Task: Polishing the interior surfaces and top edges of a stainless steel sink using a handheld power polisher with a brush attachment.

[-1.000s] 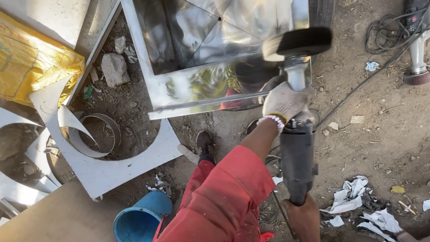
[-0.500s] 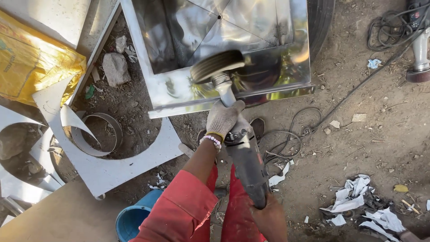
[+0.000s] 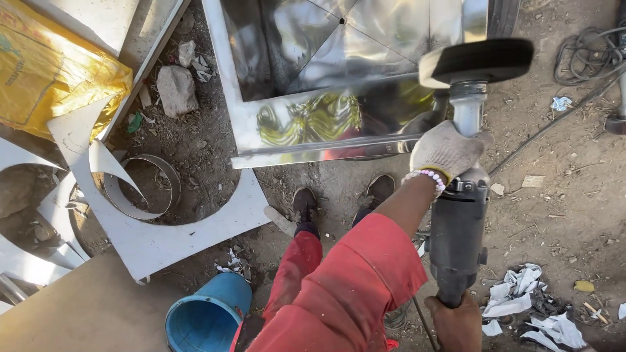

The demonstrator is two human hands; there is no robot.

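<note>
The polishing machine (image 3: 458, 215) has swung right since the previous frame. Right hand (image 3: 458, 324) fingers clench its rear grip. Gloved left hand (image 3: 447, 150) fingers clasp the neck. Its buffing wheel (image 3: 478, 61) sits at the stainless steel box (image 3: 313, 124) edge.

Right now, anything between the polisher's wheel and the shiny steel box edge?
Nothing visible. The wheel of the polisher sits at the right end of the steel box's front edge, no object between. Left hand grips the neck, right hand the rear.
</note>
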